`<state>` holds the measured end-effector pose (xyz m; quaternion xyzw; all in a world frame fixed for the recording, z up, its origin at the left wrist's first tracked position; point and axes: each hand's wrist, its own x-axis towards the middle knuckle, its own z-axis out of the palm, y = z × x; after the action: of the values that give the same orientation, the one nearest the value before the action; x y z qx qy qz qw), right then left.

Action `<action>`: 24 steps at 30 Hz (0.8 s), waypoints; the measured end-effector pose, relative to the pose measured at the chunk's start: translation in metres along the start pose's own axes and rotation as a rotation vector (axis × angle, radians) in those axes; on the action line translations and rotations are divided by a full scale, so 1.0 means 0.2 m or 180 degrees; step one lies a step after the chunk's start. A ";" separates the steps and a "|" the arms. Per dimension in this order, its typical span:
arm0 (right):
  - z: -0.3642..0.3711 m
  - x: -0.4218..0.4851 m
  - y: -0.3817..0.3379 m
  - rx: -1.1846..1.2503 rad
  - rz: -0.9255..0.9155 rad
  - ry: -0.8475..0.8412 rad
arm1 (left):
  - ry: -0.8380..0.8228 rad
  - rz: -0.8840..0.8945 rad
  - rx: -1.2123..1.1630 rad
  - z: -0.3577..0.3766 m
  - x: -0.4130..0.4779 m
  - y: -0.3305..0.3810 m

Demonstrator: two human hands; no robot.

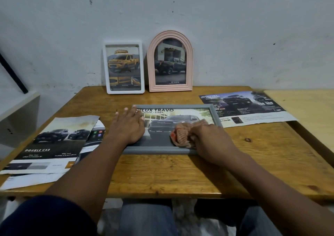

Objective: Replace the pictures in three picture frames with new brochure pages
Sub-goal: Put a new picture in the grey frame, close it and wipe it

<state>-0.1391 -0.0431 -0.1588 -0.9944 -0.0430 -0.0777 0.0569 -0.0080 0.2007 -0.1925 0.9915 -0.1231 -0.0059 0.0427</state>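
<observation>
Grey rectangular picture frame [173, 106], narrow and moulded along its rim, lies flat and landscape at the middle of the glossy knotted wooden table [162, 174]. It holds a brochure page showing a dark pickup.

The left hand [129, 125] rests palm down on the frame's left end, fingers straight. The right hand [209, 140] is curled round a crumpled orange-pink woven cloth [182, 133], pressing it on the frame's front near the lower right corner and covering the rim there.

Behind, two frames lean upright against the wall:
- a white rounded-corner rectangular frame [123, 91] with a yellow pickup picture
- just beside it, a pink arched frame with a ridged rim [151, 69], with a dark pickup picture

Torn-edged loose brochure pages [52, 141] overlap at the table's left edge. A broad brochure sheet [249, 107] lies far right and reaches the grey frame's right rim; whether it runs underneath I cannot tell.

The pale plaster wall [180, 10] is scuffed and speckled. A paler wooden tabletop [307, 113] adjoins the table on the right, and a white shelf [19, 105] stands on the left.
</observation>
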 end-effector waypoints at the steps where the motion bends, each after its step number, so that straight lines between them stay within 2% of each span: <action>1: -0.02 0.00 0.01 0.0176 -0.0079 0.0009 | 0.0006 0.0010 -0.0042 -0.01 0.00 0.00; 3: -0.07 0.03 0.04 0.1192 0.0072 -0.0063 | 0.0033 0.0010 -0.0160 -0.02 -0.01 0.00; 5: -0.15 0.07 0.10 0.2486 0.0561 -0.0082 | 0.0061 0.0010 -0.0292 -0.02 -0.02 0.00; 7: -0.23 0.08 0.19 0.3010 0.0939 0.0077 | 0.0105 -0.0008 -0.0473 -0.02 -0.03 0.00; 9: -0.34 0.07 0.29 0.2746 0.1061 0.0215 | 0.0256 -0.0074 -0.0699 -0.02 -0.04 -0.01; 13: -0.45 0.01 0.49 0.0844 0.1089 0.0380 | 0.0567 -0.0245 -0.0878 -0.05 -0.07 -0.01; 16: -0.38 -0.05 0.50 0.0126 0.1043 -0.0522 | 0.0698 -0.0285 -0.0777 -0.08 -0.09 -0.01; 18: -0.31 -0.09 0.48 -0.0031 0.0960 -0.0985 | 0.0688 -0.0369 -0.0716 -0.11 -0.11 -0.02; 19: -0.29 -0.10 0.46 -0.0014 0.0935 -0.0910 | 0.0643 -0.0461 -0.0716 -0.12 -0.12 -0.01; 22: -0.25 -0.04 0.43 0.0268 0.0944 0.0024 | 0.0460 -0.0751 -0.0699 -0.18 -0.14 0.02; 24: -0.23 0.04 0.40 0.0464 0.1043 0.0044 | 0.0437 -0.0857 -0.0739 -0.20 -0.13 0.04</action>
<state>-0.1313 -0.1269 -0.1208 -0.9808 0.1146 -0.0709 0.1410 -0.0349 0.2022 -0.1511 0.9855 0.0154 0.0419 0.1640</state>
